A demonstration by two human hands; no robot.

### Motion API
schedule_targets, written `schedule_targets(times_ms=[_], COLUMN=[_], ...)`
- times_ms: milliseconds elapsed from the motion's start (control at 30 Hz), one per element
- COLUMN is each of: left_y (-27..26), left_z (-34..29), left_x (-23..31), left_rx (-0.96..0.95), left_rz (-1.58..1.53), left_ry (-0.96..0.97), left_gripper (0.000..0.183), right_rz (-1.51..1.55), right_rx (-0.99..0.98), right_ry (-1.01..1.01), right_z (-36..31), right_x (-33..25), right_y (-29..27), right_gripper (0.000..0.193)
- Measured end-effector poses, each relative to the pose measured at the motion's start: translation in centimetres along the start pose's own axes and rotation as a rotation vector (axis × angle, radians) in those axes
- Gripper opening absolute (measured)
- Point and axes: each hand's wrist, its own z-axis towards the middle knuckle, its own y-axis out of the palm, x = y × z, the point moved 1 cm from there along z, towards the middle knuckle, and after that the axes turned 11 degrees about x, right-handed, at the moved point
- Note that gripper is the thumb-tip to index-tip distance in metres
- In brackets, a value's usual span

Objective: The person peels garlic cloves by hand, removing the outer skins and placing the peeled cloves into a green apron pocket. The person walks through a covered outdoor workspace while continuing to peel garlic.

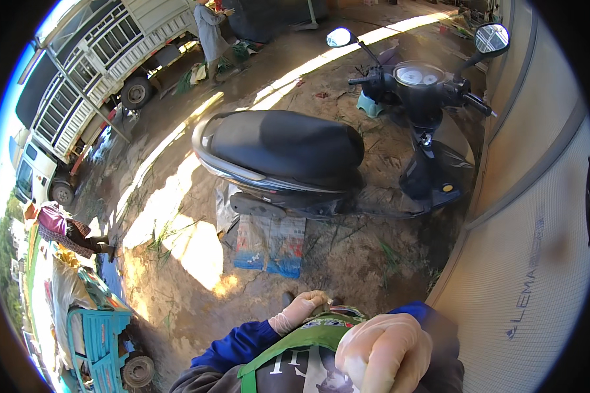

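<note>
Both of my hands wear thin pale gloves. My left hand (301, 312) is closed in front of my waist, beside the upper edge of my green apron (321, 336); its fingertips are pressed together, and what they hold, if anything, is too small to name. Raised close to the camera, my right hand (388, 352) has its fingers curled in over the right side of the apron. Something whitish shows by its fingers, but I cannot make out whether it is a held thing or the glove.
A black motor scooter (278, 147) stands ahead on the dirt ground. A printed plastic sack (269, 245) lies beside it. A pale panel wall (531, 249) runs along the right. At left are a truck (111, 49), a turquoise cart (101, 340) and a bending person (59, 226); another person (211, 36) stands farther back.
</note>
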Motion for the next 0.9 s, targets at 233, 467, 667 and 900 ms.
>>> schedule_targets(times_ms=[233,467,667,900], left_y=[-0.7,-3.7,-5.3,-9.6], left_z=[-0.1,-0.6,-1.1,-2.0], left_x=[-1.0,-2.2,-2.8,-2.6], left_rx=[0.018,0.154,0.213,0.189], left_rz=[-0.123,-0.057,-0.206,-0.271], left_ry=[-0.033,0.17,0.283,0.226], left_gripper=[0.017,0.018,0.018,0.025], right_rz=[-0.368,-0.723,-1.06,-1.012], right_rx=[0.629,0.722,0.225,0.343], right_ry=[0.269,0.738,0.654,0.735], right_z=[-1.3,-8.3,-7.6,-5.1], right_x=[6.2,17.3,20.4,24.8], right_y=[-10.3,-19.3,-20.4,-21.3], right_gripper=[0.015,0.026,0.04,0.029])
